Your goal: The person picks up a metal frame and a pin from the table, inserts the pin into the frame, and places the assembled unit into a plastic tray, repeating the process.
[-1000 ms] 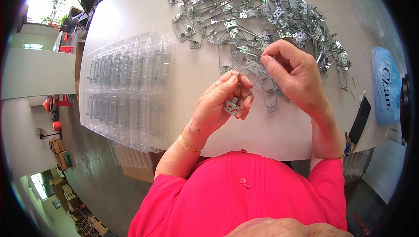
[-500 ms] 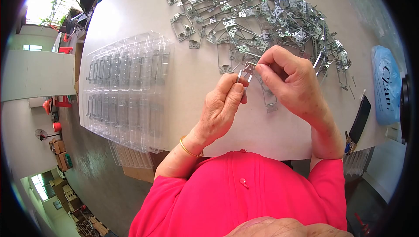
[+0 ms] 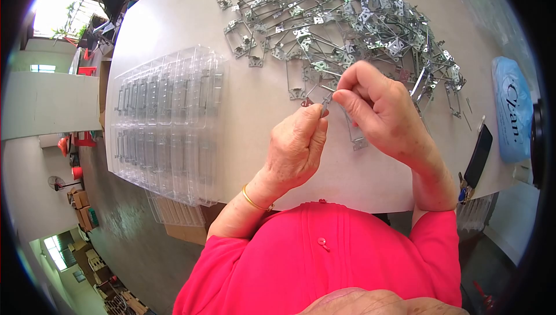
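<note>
Over the middle of the white table, my left hand (image 3: 296, 141) is closed on a small metal piece (image 3: 326, 102) that sticks up past the thumb. My right hand (image 3: 376, 103) pinches a thin metal rod at the same piece, thumb against forefinger. The two hands are close together but apart. Just beyond the fingertips lies a large tangled heap of metal brackets (image 3: 347, 19) joined by thin rods. One bracket with long rods (image 3: 359, 143) shows below the right hand's fingers. The fingers hide part of what is held.
Clear plastic trays (image 3: 168, 124) holding rows of metal parts stand on the left of the white table (image 3: 255, 95). At the right are a black phone (image 3: 479, 155), keys (image 3: 463, 192) and a blue plastic package (image 3: 512, 109). Loose thin pins lie near the phone.
My left hand has turned, its thumb now over the small metal piece, whose two prongs no longer show. My right fingertips have shifted slightly left and still pinch.
</note>
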Demonstrator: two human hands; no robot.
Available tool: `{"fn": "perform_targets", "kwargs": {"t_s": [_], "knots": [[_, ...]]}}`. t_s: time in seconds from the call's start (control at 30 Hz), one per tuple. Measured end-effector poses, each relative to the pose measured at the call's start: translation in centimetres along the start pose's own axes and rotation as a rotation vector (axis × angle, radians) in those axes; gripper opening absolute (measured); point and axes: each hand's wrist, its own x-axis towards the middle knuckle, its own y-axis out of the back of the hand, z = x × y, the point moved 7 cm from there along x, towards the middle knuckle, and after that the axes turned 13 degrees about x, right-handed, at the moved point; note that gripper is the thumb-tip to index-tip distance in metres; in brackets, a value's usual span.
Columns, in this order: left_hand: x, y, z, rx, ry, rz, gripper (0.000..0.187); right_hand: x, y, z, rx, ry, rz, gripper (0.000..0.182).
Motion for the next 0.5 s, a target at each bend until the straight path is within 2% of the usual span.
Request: {"fn": "perform_targets", "kwargs": {"t_s": [0.03,0.07,0.1,0.17,0.2,0.3,0.4,0.5], "knots": [[0.1,0.2,0.0,0.000,-0.002,-0.001,0.016,0.1,-0.1,0.3,0.102,-0.108,-0.027,0.009],[0.1,0.2,0.6,0.173,-0.086,-0.018,0.019,0.0,-0.3,0.7,0.203,-0.215,-0.054,0.009],[0.3,0.2,1.1,0.349,-0.174,-0.032,0.023,0.0,-0.1,0.8,0.202,-0.207,-0.052,0.009],[0.4,0.3,1.4,0.410,-0.211,-0.010,0.025,-0.2,-0.9,2.2,0.299,-0.323,-0.179,0.011],[0.4,0.3,1.7,0.460,-0.237,0.001,0.028,0.0,-0.9,1.9,0.301,-0.297,-0.176,0.011],[0.6,0.6,1.9,0.534,-0.272,-0.022,0.028,-0.2,-1.1,1.9,0.352,-0.391,-0.200,0.013],[0.6,0.9,2.1,0.561,-0.285,-0.044,0.028,-0.2,-1.2,2.0,0.299,-0.342,-0.220,0.015],[0.3,0.8,1.7,0.430,-0.258,-0.094,0.028,-0.3,-1.2,1.6,0.256,-0.322,-0.205,0.017]]}}
